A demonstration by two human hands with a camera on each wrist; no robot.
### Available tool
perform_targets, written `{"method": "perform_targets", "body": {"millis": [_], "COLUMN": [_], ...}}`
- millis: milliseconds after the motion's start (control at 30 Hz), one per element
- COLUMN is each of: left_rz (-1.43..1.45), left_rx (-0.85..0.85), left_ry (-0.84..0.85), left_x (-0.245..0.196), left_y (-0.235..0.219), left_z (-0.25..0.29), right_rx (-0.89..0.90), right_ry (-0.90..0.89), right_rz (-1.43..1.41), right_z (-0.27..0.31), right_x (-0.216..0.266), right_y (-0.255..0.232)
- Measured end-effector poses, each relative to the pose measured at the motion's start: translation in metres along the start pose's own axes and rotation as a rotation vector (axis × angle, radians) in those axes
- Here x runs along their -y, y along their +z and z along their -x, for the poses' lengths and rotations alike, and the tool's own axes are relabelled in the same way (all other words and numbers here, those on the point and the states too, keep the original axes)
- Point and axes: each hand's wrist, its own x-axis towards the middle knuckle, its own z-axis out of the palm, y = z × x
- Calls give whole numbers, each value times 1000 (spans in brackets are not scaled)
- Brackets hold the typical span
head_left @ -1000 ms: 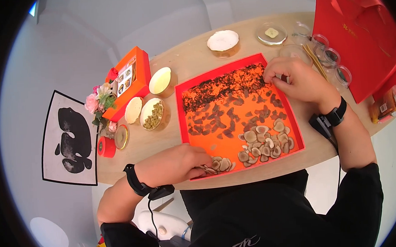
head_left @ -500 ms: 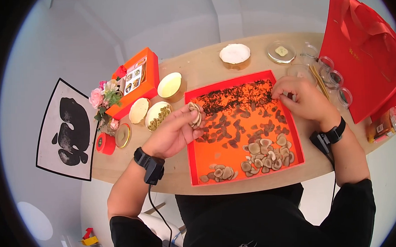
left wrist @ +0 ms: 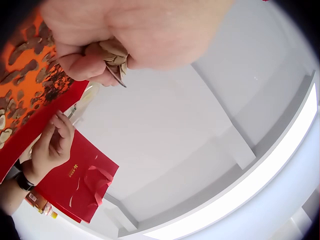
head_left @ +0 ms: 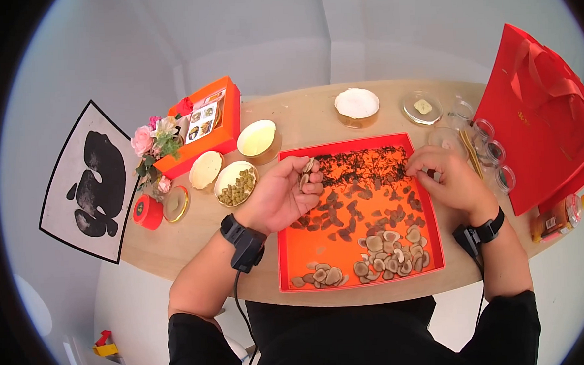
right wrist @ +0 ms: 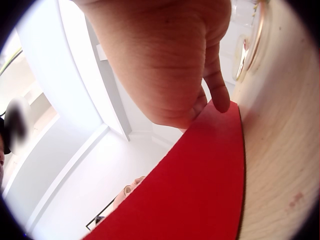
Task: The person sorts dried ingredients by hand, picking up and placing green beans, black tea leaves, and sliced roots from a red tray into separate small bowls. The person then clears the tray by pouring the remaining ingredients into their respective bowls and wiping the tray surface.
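Note:
My left hand is raised over the left edge of a shallow red tray with an orange floor. Its curled fingers hold a small bunch of dried tan slices, fanned in the left wrist view. At the tray's right wall, the fingers of my right hand grip the rim. One finger lies against the outer red wall in the right wrist view. Inside are a band of dark shreds, scattered brown pieces, a heap of tan slices at front right and a smaller pile at front left.
Left of the tray stand a bowl of greenish pellets, a pale yellow bowl and an orange gift box with flowers. Behind is a bowl of white contents. Glass jars and a red bag stand right.
My left hand has picked up slices from the front left pile and risen up and away over the tray's left side. The right hand stays at the right rim.

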Motion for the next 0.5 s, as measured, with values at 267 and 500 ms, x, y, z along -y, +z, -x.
{"method": "perform_targets", "body": {"millis": [267,500], "left_rz": [14,-23], "left_rx": [35,40], "left_ry": [94,151], "left_x": [-10,-20], "left_y": [-7,-21], "left_z": [-4,-1], "right_rx": [4,10], "right_ry": [48,100], "right_rz": [-8,-12], "right_z": [0,-2], "right_x": [5,9], "right_y": [0,1]}}
